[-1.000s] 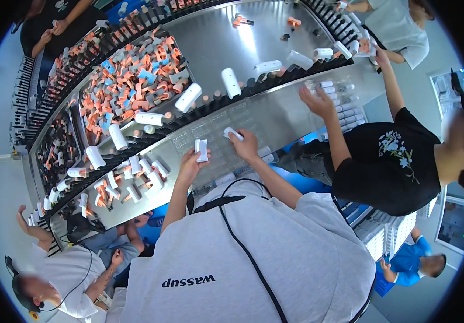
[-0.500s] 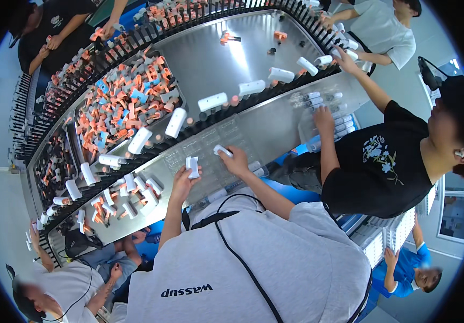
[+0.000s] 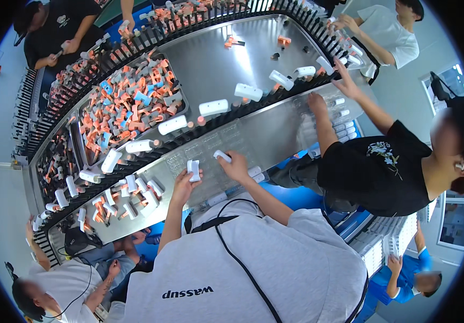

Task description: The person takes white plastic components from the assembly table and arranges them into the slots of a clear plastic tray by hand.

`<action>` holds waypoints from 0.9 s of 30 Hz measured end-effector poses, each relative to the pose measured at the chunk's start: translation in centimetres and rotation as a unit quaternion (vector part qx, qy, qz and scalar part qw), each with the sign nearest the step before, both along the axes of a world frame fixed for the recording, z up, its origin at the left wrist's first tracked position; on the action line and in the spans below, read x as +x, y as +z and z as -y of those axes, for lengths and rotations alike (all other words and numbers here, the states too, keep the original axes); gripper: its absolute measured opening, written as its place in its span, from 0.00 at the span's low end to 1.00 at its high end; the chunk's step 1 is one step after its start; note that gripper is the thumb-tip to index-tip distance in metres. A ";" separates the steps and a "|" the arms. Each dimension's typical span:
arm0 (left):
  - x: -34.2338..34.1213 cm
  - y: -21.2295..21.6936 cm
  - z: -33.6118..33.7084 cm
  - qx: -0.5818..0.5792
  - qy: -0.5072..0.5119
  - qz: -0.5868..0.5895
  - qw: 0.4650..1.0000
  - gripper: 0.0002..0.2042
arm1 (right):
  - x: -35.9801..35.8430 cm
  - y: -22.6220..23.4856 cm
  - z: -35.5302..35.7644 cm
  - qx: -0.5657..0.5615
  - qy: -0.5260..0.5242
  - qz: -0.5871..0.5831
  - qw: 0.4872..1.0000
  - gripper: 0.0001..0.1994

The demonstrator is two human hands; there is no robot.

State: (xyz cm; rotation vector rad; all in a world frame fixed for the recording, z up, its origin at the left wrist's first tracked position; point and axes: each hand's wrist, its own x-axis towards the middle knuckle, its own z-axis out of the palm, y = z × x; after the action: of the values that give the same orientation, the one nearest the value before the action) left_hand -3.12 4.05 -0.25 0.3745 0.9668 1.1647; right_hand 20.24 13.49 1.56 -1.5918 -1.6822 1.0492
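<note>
My left hand (image 3: 185,184) grips a small white plastic piece (image 3: 194,169) just above the steel bench ledge (image 3: 275,139). Slightly to its right, my right hand (image 3: 236,167) holds another small white piece (image 3: 222,156) against the ledge. In front of both hands runs a black conveyor track (image 3: 218,119) carrying white capsule-shaped parts (image 3: 213,107). A group of white and orange pieces (image 3: 128,195) lies on the ledge to my left.
A tray (image 3: 129,110) heaped with orange, white and blue parts sits in the oval's middle. A person in a black shirt (image 3: 375,167) reaches onto the ledge at my right. Other workers stand at the top left, top right and lower left.
The view has tilted, so the bench sits lower and more to the right. My hands stay on the ledge with their white pieces. The neighbour's hands moved along the ledge.
</note>
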 end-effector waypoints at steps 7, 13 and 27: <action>0.4 0.0 0.2 -0.004 0.005 -0.003 1.000 0.21 | 0.7 1.1 0.1 -0.011 0.025 0.020 0.999 0.21; 0.9 0.8 -0.2 -0.011 -0.002 -0.014 1.000 0.21 | 1.7 -0.1 -0.4 -0.034 -0.003 -0.023 0.999 0.22; 1.0 -1.3 -1.1 -0.012 0.003 -0.047 0.999 0.24 | 1.9 -1.4 -1.3 -0.002 0.029 0.016 0.999 0.21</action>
State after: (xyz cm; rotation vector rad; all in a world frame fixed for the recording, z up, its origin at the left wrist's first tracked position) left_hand -2.08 5.18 -1.57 0.4095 1.0645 1.1480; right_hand 22.10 14.75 0.16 -1.5778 -1.7579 1.0623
